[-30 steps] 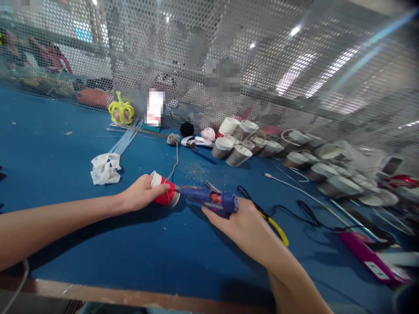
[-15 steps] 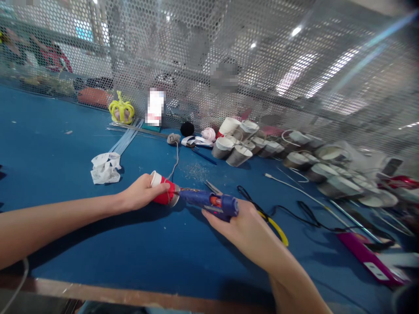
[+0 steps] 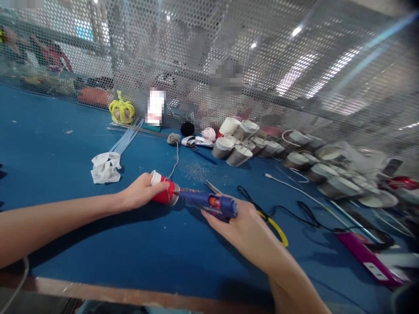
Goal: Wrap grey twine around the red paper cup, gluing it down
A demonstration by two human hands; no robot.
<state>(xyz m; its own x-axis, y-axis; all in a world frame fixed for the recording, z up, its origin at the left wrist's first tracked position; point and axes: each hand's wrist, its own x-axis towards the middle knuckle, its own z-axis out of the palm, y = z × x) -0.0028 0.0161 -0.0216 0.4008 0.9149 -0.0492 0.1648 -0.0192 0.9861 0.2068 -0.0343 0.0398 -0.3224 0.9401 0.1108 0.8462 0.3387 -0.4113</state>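
Near the centre of the frame, the left hand [image 3: 140,193] is clamped around a red paper cup [image 3: 159,197], tipped on its side with its white rim toward the left. To its right, the right hand [image 3: 244,224] is wrapped around a blue hot-glue gun [image 3: 198,198], its nozzle at the cup's base end; whether it touches or hovers just off the surface, I cannot tell.

Grey yarn [image 3: 177,160] runs from the cup to a small yarn ball [image 3: 173,139] at upper centre. The left thumb lies near the nozzle, so a slip or a stray drip could burn it. Squeezing too hard could dent the thin wall; a tug on the yarn could pull it out of line. The black cord [image 3: 310,213], right of centre, could snag on the yellow-handled tool [image 3: 277,230] beside the right hand.
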